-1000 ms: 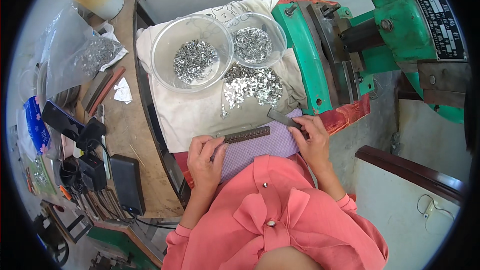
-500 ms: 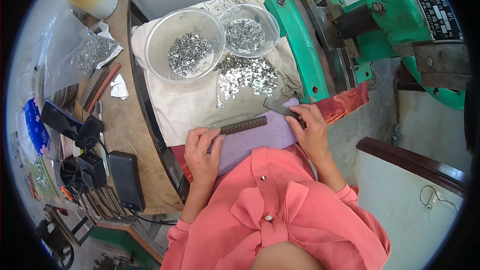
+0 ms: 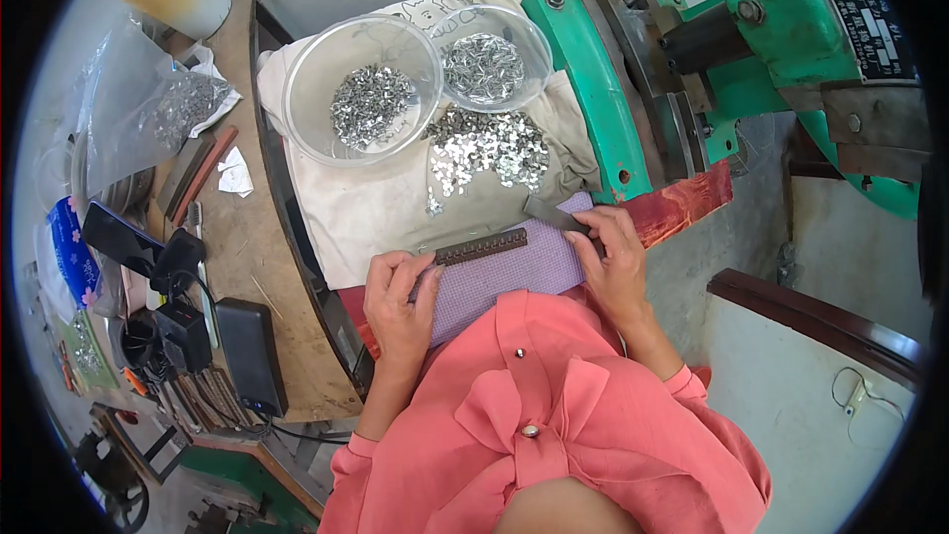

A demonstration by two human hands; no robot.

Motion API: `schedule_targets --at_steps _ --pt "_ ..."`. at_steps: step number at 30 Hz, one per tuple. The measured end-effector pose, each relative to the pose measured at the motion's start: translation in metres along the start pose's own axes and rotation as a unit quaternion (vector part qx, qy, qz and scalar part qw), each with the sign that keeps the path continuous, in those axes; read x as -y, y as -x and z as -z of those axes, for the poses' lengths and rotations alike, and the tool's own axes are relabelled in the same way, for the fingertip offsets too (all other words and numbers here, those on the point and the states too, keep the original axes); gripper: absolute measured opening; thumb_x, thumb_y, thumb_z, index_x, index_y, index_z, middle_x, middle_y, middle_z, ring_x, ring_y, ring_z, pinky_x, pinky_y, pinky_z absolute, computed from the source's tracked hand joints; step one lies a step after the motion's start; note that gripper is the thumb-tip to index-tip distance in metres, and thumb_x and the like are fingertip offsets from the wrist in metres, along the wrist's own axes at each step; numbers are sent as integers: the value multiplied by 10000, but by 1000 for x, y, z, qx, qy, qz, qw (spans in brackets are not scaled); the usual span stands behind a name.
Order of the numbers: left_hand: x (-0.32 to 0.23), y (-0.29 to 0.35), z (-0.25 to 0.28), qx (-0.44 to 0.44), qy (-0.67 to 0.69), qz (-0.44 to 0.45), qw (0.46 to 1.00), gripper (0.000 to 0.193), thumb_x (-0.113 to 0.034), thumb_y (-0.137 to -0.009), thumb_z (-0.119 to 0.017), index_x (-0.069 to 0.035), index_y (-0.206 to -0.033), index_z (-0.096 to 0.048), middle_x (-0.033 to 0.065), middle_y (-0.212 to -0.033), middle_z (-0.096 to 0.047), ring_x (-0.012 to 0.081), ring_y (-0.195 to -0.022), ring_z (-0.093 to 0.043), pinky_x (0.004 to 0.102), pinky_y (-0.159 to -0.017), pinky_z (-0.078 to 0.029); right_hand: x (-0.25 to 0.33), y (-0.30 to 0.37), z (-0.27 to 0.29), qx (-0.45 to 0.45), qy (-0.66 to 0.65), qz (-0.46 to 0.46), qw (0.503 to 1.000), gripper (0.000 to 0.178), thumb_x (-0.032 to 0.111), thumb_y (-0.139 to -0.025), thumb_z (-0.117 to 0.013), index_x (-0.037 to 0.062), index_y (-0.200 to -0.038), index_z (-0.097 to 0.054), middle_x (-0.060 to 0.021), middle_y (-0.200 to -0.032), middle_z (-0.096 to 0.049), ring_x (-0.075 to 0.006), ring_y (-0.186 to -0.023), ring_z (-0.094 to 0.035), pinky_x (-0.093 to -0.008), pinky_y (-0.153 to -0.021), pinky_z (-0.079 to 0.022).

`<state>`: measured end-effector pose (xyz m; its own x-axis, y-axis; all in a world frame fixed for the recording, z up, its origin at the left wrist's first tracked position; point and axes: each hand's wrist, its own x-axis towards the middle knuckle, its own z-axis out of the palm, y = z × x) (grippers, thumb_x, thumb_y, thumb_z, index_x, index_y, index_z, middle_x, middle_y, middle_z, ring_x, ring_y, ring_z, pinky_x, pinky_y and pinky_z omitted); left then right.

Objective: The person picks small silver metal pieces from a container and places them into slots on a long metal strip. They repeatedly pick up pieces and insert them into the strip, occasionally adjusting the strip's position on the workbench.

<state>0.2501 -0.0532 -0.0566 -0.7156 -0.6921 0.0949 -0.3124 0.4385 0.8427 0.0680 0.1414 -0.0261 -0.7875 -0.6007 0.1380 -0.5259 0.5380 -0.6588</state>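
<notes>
My left hand [image 3: 400,299] is closed on the left end of a dark notched metal bar [image 3: 482,247], which lies over a purple woven mat [image 3: 494,295]. Between thumb and fingers of my right hand [image 3: 615,255] is a flat grey metal bar [image 3: 551,214], its free end pointing up and left. The two bars are apart. Beyond them, a pile of small shiny metal pieces [image 3: 489,150] is spread on a beige cloth [image 3: 341,222]. Behind the pile stand a large clear tub [image 3: 297,89] of small metal parts and a smaller clear tub [image 3: 542,40] of thin, pin-like metal parts.
A green machine [image 3: 588,89] with a metal vise rises at the right. On the wooden table [image 3: 287,277] at the left are a black power bank [image 3: 249,356], a phone [image 3: 121,235], sharpening-stone-like bars [image 3: 203,178] and a plastic bag [image 3: 129,109] of metal bits.
Almost nothing differs. Both hands keep their holds on the two bars, and the view has shifted very slightly.
</notes>
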Motion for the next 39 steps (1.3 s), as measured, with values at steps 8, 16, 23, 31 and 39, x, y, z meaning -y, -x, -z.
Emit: schedule_targets --at_steps 8,16,23,31,39 --pt "-14 -10 9 40 -1 46 998 208 -21 -849 -767 -19 -1050 -717 89 -982 -597 174 -766 -589 297 -680 -496 19 -13 1 38 -4 110 993 288 35 -802 -796 15 -1066 -681 -127 -1027 -639 -316 -916 -631 -396 -775 -527" --pt "-19 -12 10 24 25 77 996 96 -83 -935 -686 4 -959 -653 127 -979 -599 237 -767 -609 342 -683 -503 38 -28 -10 133 -4 180 975 303 46 -795 -789 22 -1071 -667 -121 -1032 -615 -319 -940 -620 -409 -788 -532" --pt "-22 -13 9 38 16 95 995 140 -98 -964 -675 6 -899 -607 104 -990 -576 185 -728 -589 311 -653 -492 45 -36 -19 187 5 208 960 312 59 -806 -762 11 -1092 -646 -116 -1042 -592 -308 -944 -615 -407 -785 -534" --pt "-23 -15 7 54 -20 89 994 125 -89 -912 -719 2 -885 -639 105 -990 -574 207 -769 -591 320 -676 -493 44 -38 -21 206 8 195 959 296 68 -814 -756 17 -1085 -647 -116 -1044 -591 -306 -951 -612 -401 -799 -533" --pt "-28 -17 7 60 -12 120 991 152 -81 -837 -761 -9 -855 -628 127 -974 -587 312 -871 -602 405 -730 -478 39 -38 -15 154 -6 146 977 328 107 -814 -797 12 -1107 -683 -122 -1007 -615 -307 -919 -615 -404 -765 -520"
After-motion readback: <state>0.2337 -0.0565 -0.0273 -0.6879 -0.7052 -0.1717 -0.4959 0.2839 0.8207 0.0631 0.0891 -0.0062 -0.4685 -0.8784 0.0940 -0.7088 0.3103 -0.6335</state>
